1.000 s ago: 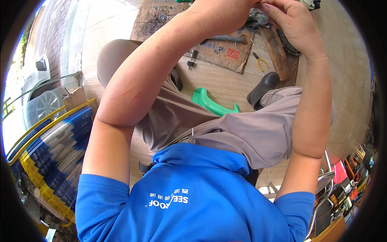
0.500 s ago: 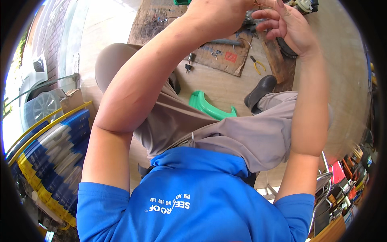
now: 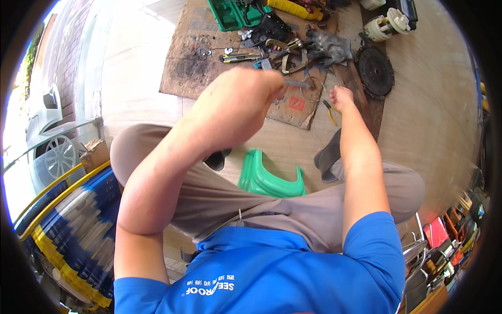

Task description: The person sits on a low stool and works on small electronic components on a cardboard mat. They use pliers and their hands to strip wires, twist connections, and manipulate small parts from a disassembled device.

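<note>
My left hand [image 3: 251, 97] is closed above the near part of the cardboard sheet [image 3: 180, 73]. Its fingers face away, so what they hold, if anything, is hidden. Off to the right, my right hand [image 3: 341, 98] has its fingers curled together over the sheet's right edge, and I cannot make out anything in them. Just below that hand lie pliers with yellow handles [image 3: 330, 112]. A thin looped wire [image 3: 315, 90] and a grey strip [image 3: 297, 83] show between the two hands. Beyond my left hand lies a yellow and black utility knife [image 3: 240, 57].
Farther out are a grey glove [image 3: 329, 48], a green toolbox [image 3: 222, 17], a yellow bottle [image 3: 294, 9], a black round disc [image 3: 374, 70] and a white pump-like part [image 3: 387, 26]. A curved green plastic piece [image 3: 272, 180] sits between my legs. Blue and yellow packs [image 3: 78, 230] stand at left.
Both hands have come down and nearer to me from the top edge, and they have moved apart. The right hand's spread fingers have curled in. More of the cluttered cardboard shows.
</note>
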`<state>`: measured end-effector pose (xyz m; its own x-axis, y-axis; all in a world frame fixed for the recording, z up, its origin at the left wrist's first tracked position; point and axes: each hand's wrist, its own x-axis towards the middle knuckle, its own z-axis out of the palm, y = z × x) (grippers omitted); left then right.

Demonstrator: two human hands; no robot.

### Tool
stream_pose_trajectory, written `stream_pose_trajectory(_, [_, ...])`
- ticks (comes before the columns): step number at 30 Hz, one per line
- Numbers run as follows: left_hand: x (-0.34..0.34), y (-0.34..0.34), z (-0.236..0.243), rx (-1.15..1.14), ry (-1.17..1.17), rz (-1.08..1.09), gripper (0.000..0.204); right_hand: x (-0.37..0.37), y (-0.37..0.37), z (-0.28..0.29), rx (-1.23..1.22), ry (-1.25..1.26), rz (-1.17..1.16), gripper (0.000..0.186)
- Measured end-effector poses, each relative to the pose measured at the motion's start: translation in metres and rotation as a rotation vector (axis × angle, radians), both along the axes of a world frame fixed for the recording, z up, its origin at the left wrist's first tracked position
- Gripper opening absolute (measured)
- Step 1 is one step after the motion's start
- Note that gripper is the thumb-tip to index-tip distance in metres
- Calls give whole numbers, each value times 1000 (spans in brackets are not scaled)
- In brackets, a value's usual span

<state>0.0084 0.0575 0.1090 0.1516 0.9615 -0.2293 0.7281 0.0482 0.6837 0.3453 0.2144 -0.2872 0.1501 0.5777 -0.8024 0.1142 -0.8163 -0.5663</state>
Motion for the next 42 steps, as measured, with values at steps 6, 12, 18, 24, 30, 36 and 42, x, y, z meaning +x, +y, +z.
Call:
stream_pose_trajectory(6, [-9,5,-18,41,42,-148,13,-22,34,-54,1,-88,-234,13])
stream_pose_trajectory(12, [-5,8,-25,162,36,-54,7,-51,6,-11,212,114,-167,10])
stream_pose_trajectory(18, [4,10,-29,250,-169,154,9,-117,-7,149,580,386,308,8])
stream_pose_trajectory(24, [25,16,-19,272,-376,403,17,-148,-62,347,1042,251,624,10])
stream_pose_trajectory(30, [50,12,6,275,-720,383,20,-118,-84,414,882,318,546,11])
stream_pose_trajectory(36, [62,13,17,176,-644,205,22,-100,-92,405,1028,297,503,11])
stream_pose_trajectory(42, [52,15,16,137,-500,196,23,-102,-90,415,877,138,501,13])
